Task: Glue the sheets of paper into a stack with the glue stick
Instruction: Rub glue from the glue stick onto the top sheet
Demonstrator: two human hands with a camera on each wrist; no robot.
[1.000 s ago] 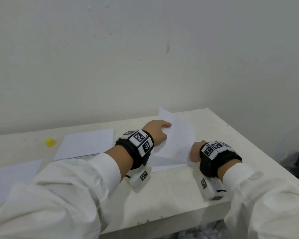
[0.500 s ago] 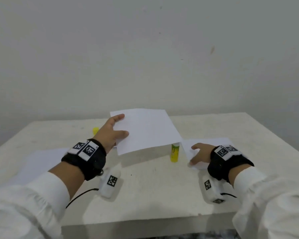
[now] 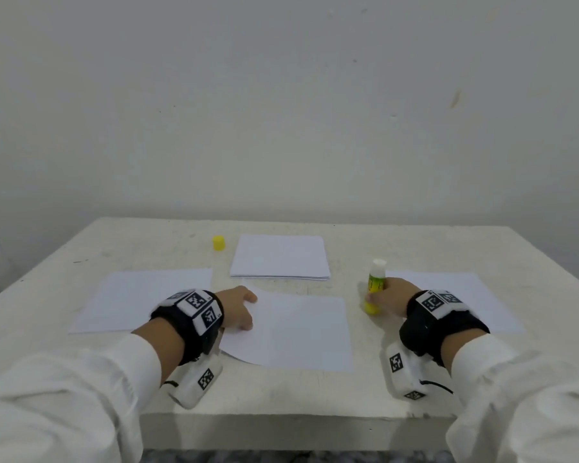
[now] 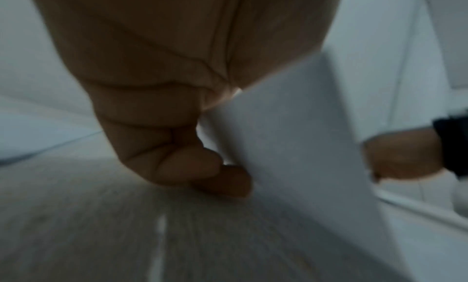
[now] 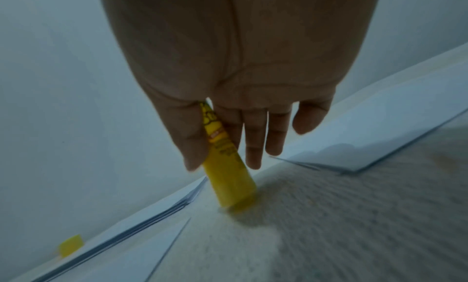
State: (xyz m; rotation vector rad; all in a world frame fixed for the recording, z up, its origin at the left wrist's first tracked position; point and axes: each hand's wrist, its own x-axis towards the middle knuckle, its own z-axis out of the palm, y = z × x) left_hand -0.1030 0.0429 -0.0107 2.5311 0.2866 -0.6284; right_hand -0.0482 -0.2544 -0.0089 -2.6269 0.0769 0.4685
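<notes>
Both forearms, in white sleeves with black wrist bands, reach toward twelve o'clock. The left hand lies low, fingers curled, pinching the near sheet at its nine o'clock edge. The right hand grips the glue stick — upright, thumb against fingers.

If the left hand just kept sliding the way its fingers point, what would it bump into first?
Probably nothing solid: the left hand points right, across the sheet it pinches. Beyond that sheet stands the glue stick, held by the right hand, though slightly farther back.
</notes>
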